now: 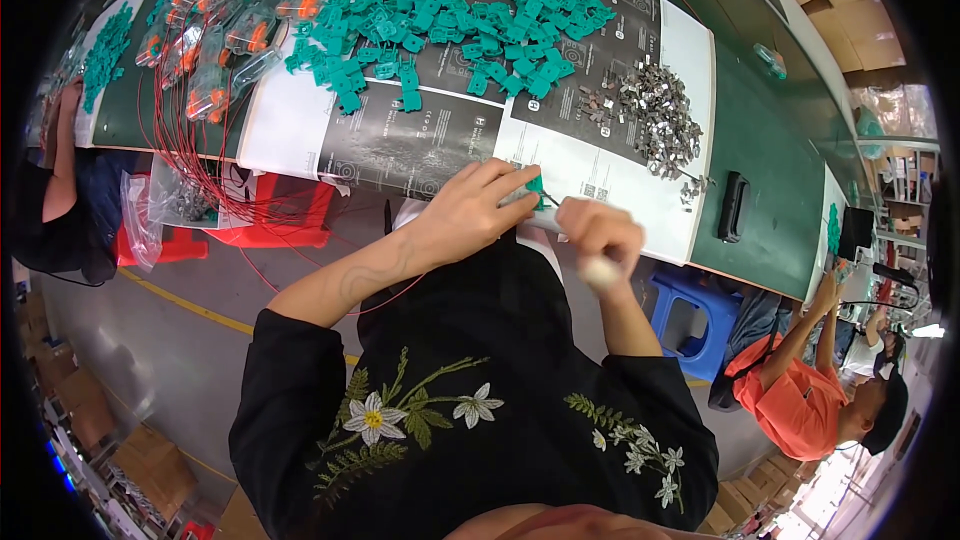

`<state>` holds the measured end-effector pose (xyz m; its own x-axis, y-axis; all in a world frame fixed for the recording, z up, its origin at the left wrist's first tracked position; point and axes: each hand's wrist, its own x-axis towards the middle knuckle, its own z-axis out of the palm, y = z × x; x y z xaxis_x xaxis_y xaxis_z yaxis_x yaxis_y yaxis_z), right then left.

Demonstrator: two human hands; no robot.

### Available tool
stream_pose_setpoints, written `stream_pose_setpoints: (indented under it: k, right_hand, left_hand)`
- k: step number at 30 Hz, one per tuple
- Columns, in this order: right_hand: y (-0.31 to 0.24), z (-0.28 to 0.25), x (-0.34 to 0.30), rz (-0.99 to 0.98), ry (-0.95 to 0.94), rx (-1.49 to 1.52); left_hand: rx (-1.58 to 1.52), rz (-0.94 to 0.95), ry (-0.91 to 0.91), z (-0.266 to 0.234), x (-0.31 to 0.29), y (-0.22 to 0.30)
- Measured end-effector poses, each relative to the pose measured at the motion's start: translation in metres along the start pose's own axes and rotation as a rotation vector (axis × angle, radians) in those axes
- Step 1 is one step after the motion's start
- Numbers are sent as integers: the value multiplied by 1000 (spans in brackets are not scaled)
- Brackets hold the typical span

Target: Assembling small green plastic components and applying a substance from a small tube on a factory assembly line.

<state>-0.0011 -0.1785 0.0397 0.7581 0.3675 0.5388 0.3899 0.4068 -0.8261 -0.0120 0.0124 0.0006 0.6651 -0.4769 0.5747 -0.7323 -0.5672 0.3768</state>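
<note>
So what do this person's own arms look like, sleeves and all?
The left sleeve and right sleeve are black and short. The left forearm bears a faint, wavy marking; the right forearm shows none clearly. The left grip and right grip look ungloved, the right one blurred.

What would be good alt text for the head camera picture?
A person's left hand holds a small green piece near a workbench edge while the right hand, blurred, grips a thin pale-ended tool. The bench carries a heap of green parts, scattered metal bits and clear and orange units with red wires.
</note>
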Motion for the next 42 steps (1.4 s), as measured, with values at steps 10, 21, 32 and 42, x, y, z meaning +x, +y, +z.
stream_pose_setpoints:
  k: [10,21,32,42]
  right_hand:
    - [9,-2,12,152,123,175]
    - [6,3,18,172,93,118]
    - [3,6,29,214,66,94]
    - [4,0,28,206,84,129]
  left_hand:
    - [87,95,-83,-8,1,-1]
    - [55,120,-56,-3,0,-3]
    - [74,135,-37,-2,1,-4]
    - [70,131,-44,-2,1,-3]
